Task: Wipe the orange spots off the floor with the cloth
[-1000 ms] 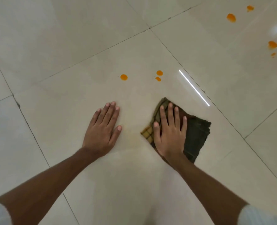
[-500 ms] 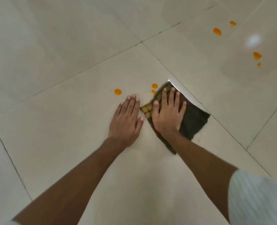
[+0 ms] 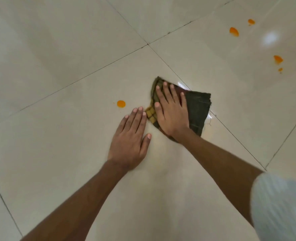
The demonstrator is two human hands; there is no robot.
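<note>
I note right hand spread flat, pressing cloth; left hand flat on floor. Nearest orange spot lies left of the cloth, nearer the left hand.

Under my palms the glossy cream-beige tiled floor is showing thin dark grout lines and a soft white glare. The folded woven cloth is looking dark green over most of its surface, turning to a yellow-and-brown check at the corner nearest my left hand. One round bright orange spot is glowing on the pale tile; more orange spots are dotting the far right tile. My sleeve is showing pale bluish white.
</note>
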